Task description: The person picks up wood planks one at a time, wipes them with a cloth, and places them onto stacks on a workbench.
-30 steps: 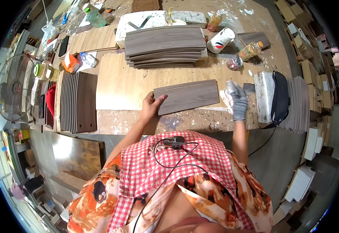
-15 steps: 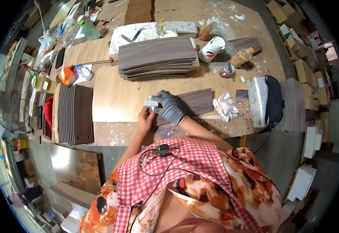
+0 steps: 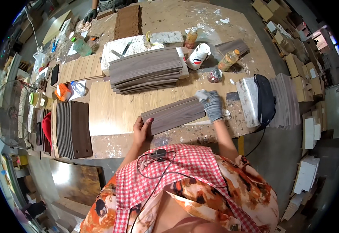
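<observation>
A grey-brown wood-grain board (image 3: pixel 173 115) lies slantwise on the table in front of me. My bare left hand (image 3: pixel 140 130) grips its left end, thumb on top and fingers at the edge. At the board's right end is my right hand (image 3: pixel 213 106), in a grey knit glove. Its fingers are closed on a crumpled white rag (image 3: pixel 202 95) that rests at the board's far right corner. Beyond the board stands a stack of similar boards (image 3: pixel 145 68).
More boards stand on edge at the left (image 3: pixel 72 130) and right (image 3: pixel 284 101). A white cup (image 3: pixel 198 56), bottles (image 3: pixel 228 60) and a small jar (image 3: pixel 215 75) stand behind. A black pouch (image 3: pixel 264 101) lies over a white block. A co-worker's gloved hand (image 3: pixel 90 15) shows at the far left.
My hands have drawn apart: the left to the board's left end, the right rightward to its other end, now with the rag. The small white block they held is out of sight.
</observation>
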The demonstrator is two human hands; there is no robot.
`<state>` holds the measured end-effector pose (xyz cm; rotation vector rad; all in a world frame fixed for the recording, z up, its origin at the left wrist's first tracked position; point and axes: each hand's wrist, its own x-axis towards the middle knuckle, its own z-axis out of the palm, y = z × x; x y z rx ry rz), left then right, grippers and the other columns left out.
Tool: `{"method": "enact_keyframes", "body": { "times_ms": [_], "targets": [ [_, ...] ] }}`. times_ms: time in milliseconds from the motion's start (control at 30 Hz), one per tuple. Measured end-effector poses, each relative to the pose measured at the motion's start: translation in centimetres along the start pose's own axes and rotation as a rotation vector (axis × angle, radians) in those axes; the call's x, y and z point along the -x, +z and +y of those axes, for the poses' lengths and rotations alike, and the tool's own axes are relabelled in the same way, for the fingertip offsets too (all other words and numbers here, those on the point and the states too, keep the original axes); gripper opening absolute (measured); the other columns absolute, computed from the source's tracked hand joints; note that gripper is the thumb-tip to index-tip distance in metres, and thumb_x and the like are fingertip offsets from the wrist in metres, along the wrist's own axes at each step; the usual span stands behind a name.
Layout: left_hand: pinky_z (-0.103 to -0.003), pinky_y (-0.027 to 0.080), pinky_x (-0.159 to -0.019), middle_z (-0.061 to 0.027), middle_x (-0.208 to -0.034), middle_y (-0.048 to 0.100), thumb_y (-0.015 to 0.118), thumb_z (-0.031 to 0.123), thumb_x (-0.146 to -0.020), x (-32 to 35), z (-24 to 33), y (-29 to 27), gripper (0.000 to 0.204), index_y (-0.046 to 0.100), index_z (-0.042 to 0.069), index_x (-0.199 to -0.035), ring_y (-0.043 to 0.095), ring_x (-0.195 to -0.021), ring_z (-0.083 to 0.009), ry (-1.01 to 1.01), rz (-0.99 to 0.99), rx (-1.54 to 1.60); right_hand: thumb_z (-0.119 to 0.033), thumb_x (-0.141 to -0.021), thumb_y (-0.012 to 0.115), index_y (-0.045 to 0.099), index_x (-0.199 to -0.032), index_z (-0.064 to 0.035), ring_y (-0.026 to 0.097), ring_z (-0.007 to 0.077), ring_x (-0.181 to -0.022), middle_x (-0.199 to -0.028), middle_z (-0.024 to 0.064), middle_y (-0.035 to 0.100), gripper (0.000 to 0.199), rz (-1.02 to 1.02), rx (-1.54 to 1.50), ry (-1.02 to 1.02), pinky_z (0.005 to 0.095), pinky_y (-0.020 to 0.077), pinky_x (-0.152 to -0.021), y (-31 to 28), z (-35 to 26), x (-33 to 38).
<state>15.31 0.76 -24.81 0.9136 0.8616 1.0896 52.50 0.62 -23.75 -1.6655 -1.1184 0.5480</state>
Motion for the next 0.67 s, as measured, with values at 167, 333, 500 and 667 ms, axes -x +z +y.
{"method": "enact_keyframes", "body": {
  "times_ms": [167,333,500,667],
  "targets": [
    [-0.026,0.049,-0.083,-0.0083,-0.1,0.067,0.063,0.0,-0.093,0.5,0.7,0.4,0.014,0.057,-0.004,-0.105,0.061,-0.091,-0.0113,-0.048,0.007,0.074,-0.003,-0.074,0.072,0.067,-0.109,0.0004,0.063,0.0246,-0.097,-0.108,0.0136,0.067,0.035,0.181,0.138,-0.109,0.0364,0.0486,-0.092,-9.6,5.7,-2.7],
    [-0.025,0.052,-0.076,-0.0058,-0.095,0.069,0.066,0.003,-0.092,2.0,1.6,-0.3,0.011,0.059,-0.001,-0.101,0.065,-0.088,-0.0113,0.028,0.005,-0.158,-0.014,-0.076,0.075,0.052,-0.138,-0.0062,0.047,0.0416,-0.124,-0.131,0.026,0.054,0.067,0.366,0.891,0.099,0.0432,0.0382,-0.106,-11.1,4.2,1.4],
    [-0.021,0.048,-0.066,-0.0012,-0.077,0.058,0.071,0.006,-0.09,2.5,3.8,-0.2,0.014,0.058,0.0,-0.091,0.056,-0.074,-0.0061,0.136,0.054,-0.392,-0.015,-0.079,0.074,0.052,-0.138,-0.0082,0.05,0.0378,-0.12,-0.135,0.0179,0.053,0.063,0.107,0.542,-0.145,0.0428,0.0381,-0.107,-7.5,5.1,8.1],
    [-0.026,0.045,-0.059,-0.0009,-0.069,0.048,0.074,0.012,-0.088,2.3,6.2,-0.9,0.023,0.055,0.002,-0.082,0.046,-0.061,-0.0163,0.438,-0.022,-0.71,-0.017,-0.075,0.076,0.064,-0.125,-0.012,0.049,0.0288,-0.125,-0.134,0.013,0.054,0.052,0.032,0.311,0.125,0.0426,0.0329,-0.112,-6.5,7.5,7.2]
  ]
}}
